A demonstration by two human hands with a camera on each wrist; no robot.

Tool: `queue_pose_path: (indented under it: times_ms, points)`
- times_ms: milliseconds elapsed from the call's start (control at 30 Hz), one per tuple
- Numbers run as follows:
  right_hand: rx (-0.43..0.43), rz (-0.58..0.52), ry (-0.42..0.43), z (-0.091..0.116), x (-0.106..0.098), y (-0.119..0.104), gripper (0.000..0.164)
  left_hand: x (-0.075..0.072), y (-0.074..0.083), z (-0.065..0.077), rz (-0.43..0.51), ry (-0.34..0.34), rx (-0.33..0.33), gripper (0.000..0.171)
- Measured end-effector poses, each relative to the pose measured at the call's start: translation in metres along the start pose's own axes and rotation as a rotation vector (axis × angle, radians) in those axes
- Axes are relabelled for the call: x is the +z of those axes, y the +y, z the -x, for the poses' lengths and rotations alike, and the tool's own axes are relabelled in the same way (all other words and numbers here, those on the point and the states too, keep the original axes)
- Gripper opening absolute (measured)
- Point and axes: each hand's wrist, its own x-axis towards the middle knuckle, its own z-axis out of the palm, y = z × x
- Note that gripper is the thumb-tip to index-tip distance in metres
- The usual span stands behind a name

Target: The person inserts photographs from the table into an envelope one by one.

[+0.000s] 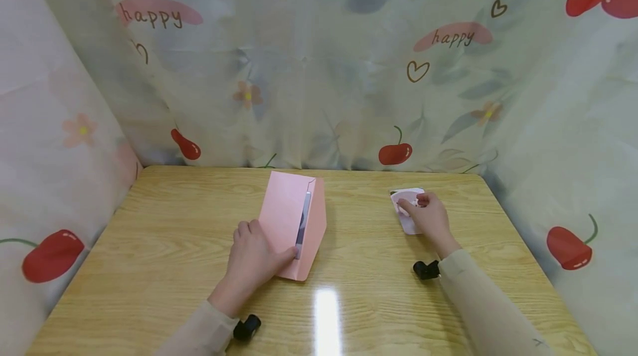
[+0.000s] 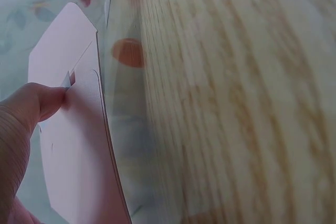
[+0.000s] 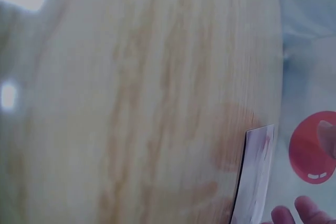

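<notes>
A pink envelope stands tilted, its flap side open to the right, and a grey-and-white card shows in the slit. My left hand grips the envelope by its near left side, the thumb lying at the slit and the other fingers behind the edge. Off to the right, my right hand is over a small stack of printed cards lying on the table. In the right wrist view its thumb and fingertips are spread apart above the stack.
Both hands work on a wood-grain table. Patterned curtain cloth hangs behind the table and along both sides. Small black devices sit at the wrists, and a bright reflection lies near the table's front.
</notes>
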Motion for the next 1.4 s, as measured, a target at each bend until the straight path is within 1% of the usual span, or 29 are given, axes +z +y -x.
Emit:
queue_pose_path:
  times_ms: [100,233,333,500,667,800,1000,1133,1233,1400]
  points:
    - [0.022,0.043,0.029,-0.002,-0.001,0.002,0.084,-0.001,0.001,0.0,0.002,-0.003,-0.001,0.097]
    - [0.051,0.129,0.094,-0.005,-0.002,0.005,0.091,-0.002,0.001,0.0,0.0,-0.008,-0.005,0.097]
    - [0.082,0.192,0.11,-0.007,-0.002,0.007,0.093,-0.002,0.001,0.0,-0.004,-0.009,-0.008,0.097]
    - [0.125,0.247,0.083,-0.006,-0.002,0.006,0.095,-0.002,0.0,0.0,0.001,-0.006,-0.011,0.097]
    - [0.141,0.275,0.055,-0.004,-0.002,0.005,0.099,-0.002,0.0,0.0,0.0,-0.011,-0.012,0.098]
    - [0.159,0.282,0.03,-0.005,-0.003,0.005,0.102,-0.002,0.0,0.0,0.002,-0.016,-0.014,0.098]
    - [0.217,0.285,-0.054,-0.006,-0.01,0.006,0.114,-0.003,0.0,-0.001,0.003,-0.008,-0.011,0.097]
    - [0.247,0.264,-0.09,-0.003,-0.013,0.005,0.119,-0.004,0.001,0.0,0.002,-0.005,-0.006,0.097]
    - [0.261,0.258,-0.094,-0.002,-0.013,0.005,0.119,-0.005,0.001,0.001,0.005,-0.004,0.001,0.098]
    - [0.235,0.288,-0.075,0.0,-0.011,0.004,0.114,-0.006,0.002,0.002,0.01,0.002,0.007,0.097]
